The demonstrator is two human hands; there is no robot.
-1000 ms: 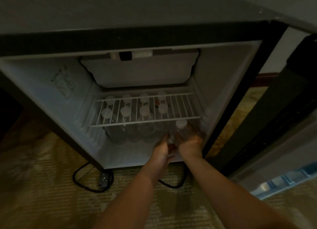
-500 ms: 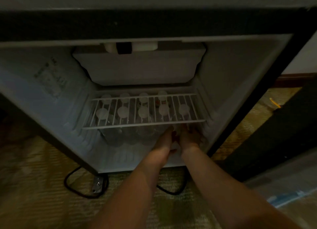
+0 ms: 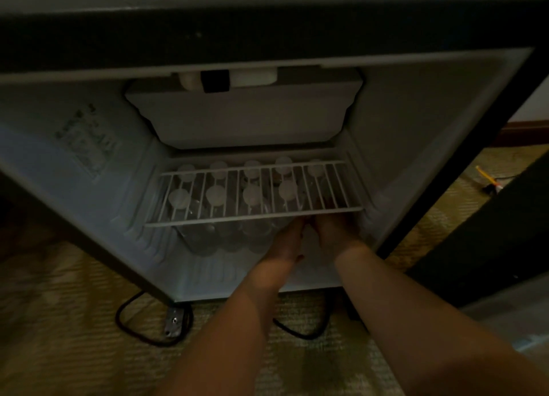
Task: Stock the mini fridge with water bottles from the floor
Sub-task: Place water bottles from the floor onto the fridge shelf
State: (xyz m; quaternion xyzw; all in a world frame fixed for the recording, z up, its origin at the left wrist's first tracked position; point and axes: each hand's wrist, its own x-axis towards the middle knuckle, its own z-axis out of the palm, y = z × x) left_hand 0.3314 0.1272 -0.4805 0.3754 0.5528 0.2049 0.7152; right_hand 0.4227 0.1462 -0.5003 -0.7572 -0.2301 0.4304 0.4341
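Right hand (image 3: 332, 232) deeper under wire shelf (image 3: 252, 215)

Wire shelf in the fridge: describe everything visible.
The wire shelf is a white, coated-looking rack: thin rods running front to back, a thicker front rail. It spans the mini fridge between ribbed side walls, below the freezer box. Nothing visible rests on it; capped water bottles stand beneath. The left hand and right hand reach under its right front; contact unclear.

We note the left hand (image 3: 285, 242) and right hand (image 3: 334, 232) under the wire shelf (image 3: 237, 218) inside the mini fridge (image 3: 416, 128), beside upright water bottles (image 3: 205, 241); grip hidden.
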